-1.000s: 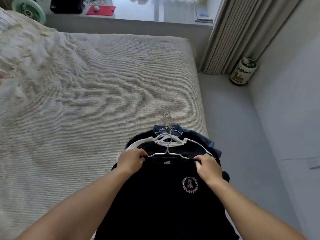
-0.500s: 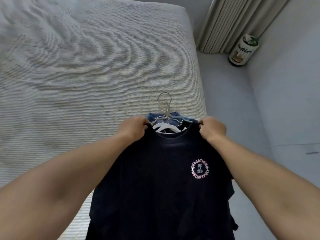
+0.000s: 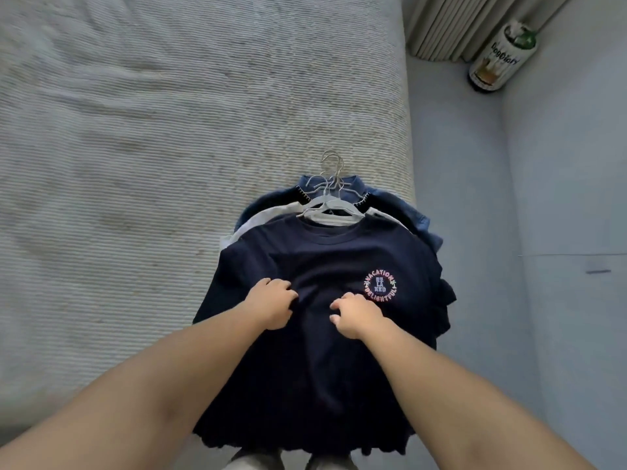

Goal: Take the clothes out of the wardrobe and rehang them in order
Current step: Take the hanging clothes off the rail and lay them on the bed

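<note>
Two bare hands sit on the chest of the navy T-shirt (image 3: 325, 334), the left hand (image 3: 271, 303) with fingers curled, bunching the cloth, and the right hand (image 3: 356, 313) clawed beside the round printed logo, though whether it actually pinches fabric is hard to make out. The shirt tops a stack on the near right corner of the bed (image 3: 169, 130), its hem hanging off the edge, hiding all but slivers of a white garment (image 3: 258, 220) and blue denim (image 3: 400, 205) beneath. Beyond the collar, white hangers (image 3: 330, 206) bunch with tangled hooks, and far right a bottle (image 3: 498, 59) stands by the curtain (image 3: 451, 25), cut off above.
</note>
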